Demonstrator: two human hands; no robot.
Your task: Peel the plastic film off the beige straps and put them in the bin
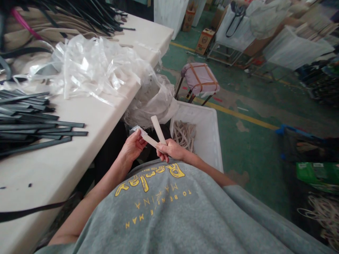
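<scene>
My right hand [171, 150] is closed on a beige strap [158, 129], one flat end of which sticks up past the fingers. Another length of the strap runs left to my left hand [134, 144]. There the left thumb and fingers pinch a whitish film-like piece [140, 130] at the strap's end. Both hands are held in front of my shirt, above my lap. Just right of them, a white bin [206, 121] holds a tangle of similar beige strips [184, 134].
On the white table [106, 116] at left lie dark straps [39, 121] and a heap of clear plastic film [90, 63]. A translucent bag [153, 97] hangs by its edge. Beyond stands a padded stool [200, 77]; crates and cartons [204, 40] line the back.
</scene>
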